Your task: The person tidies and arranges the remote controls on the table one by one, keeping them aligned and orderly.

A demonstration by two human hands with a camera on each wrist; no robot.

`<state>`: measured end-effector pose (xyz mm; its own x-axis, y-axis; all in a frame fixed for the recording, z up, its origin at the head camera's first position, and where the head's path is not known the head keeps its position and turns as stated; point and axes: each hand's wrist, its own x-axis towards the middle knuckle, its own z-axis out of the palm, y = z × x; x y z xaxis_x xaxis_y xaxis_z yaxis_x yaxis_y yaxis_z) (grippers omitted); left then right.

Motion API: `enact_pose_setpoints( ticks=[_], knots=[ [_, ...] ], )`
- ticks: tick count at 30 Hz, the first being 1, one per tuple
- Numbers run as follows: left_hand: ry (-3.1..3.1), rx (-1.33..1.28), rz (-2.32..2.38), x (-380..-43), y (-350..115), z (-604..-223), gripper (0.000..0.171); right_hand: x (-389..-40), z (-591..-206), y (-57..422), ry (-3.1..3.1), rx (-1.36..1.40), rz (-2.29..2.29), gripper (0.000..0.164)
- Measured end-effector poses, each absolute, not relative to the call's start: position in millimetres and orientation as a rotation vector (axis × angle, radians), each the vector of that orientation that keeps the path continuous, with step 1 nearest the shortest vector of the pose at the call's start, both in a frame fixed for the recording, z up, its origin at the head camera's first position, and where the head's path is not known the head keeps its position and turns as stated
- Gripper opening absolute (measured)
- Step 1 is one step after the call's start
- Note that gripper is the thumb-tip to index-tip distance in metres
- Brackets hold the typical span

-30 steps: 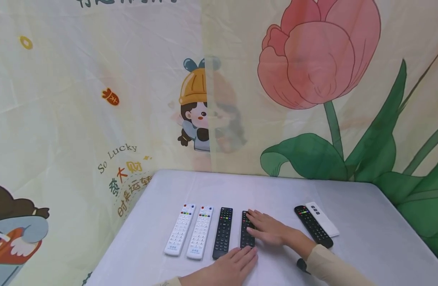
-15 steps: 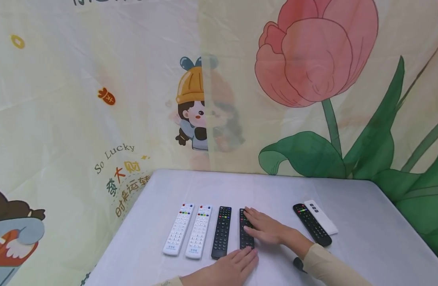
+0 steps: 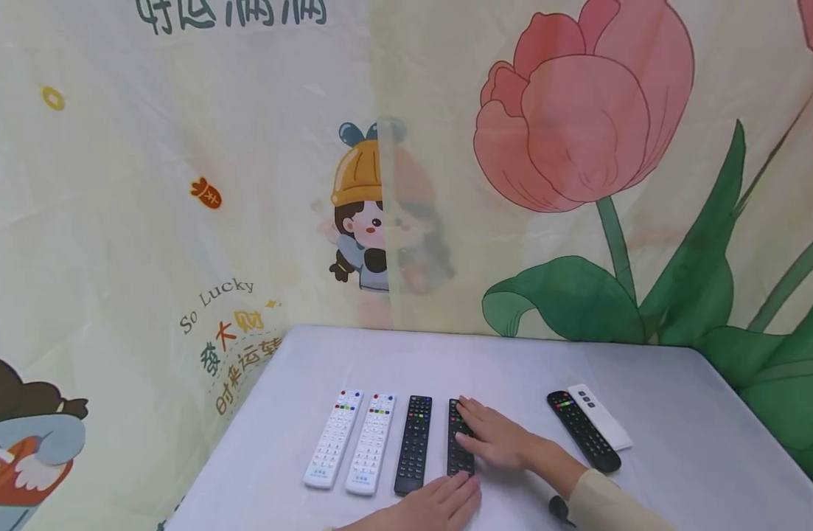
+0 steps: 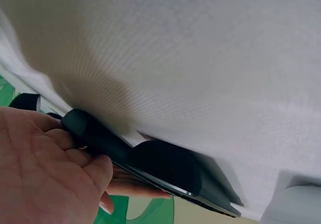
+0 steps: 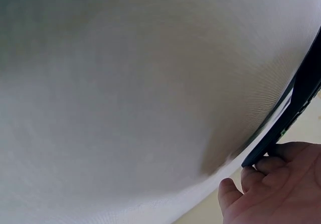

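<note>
A row of remote controls lies on the white-covered table. The rightmost one of the row is a black remote (image 3: 455, 459), between my two hands. My right hand (image 3: 502, 440) touches its far end and right edge with extended fingers, the thumb over its face. At the near end of the same remote, my left hand (image 3: 439, 505) lays its straight fingers. Seen from the left wrist, the left palm (image 4: 45, 169) is beside the dark remote (image 4: 165, 161). In the right wrist view, the right hand's (image 5: 281, 189) fingertips meet the remote's (image 5: 308, 83) end.
Left of it lie another black remote (image 3: 413, 446) and two white remotes (image 3: 371, 445). To the right, a black remote (image 3: 584, 431) lies against a plain white one (image 3: 608, 424). A dark object (image 3: 559, 507) is partly hidden by the right sleeve. A printed curtain (image 3: 280, 169) hangs behind the table.
The head view shifts slightly, so the whole scene sits a little lower in the picture. Both hands and all the remotes keep their places relative to the table.
</note>
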<state>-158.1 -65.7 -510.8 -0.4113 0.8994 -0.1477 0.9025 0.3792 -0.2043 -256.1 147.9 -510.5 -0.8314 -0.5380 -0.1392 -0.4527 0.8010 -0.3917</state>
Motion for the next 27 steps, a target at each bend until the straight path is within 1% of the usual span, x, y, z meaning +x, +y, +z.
enact_pose_setpoints(
  ticks=[6,13,22,27],
  knots=[
    [2.641,1.724,-0.47,-162.3,-66.5,-507.8,0.079,-260.9,-507.5,146.8,2.776,-0.791,-0.494,0.074],
    [2.633,1.717,-0.448,-162.1,-67.0,-503.1,0.081,-261.6,-505.1,145.7,2.774,-0.786,-0.494,0.074],
    [2.623,1.676,-0.382,-160.9,-66.7,-503.2,0.081,-259.6,-505.2,143.6,2.757,-0.77,-0.524,0.074],
    [2.616,1.71,-0.373,-159.0,-66.1,-509.4,0.079,-255.5,-508.1,145.9,2.743,-0.766,-0.512,0.074]
  ],
)
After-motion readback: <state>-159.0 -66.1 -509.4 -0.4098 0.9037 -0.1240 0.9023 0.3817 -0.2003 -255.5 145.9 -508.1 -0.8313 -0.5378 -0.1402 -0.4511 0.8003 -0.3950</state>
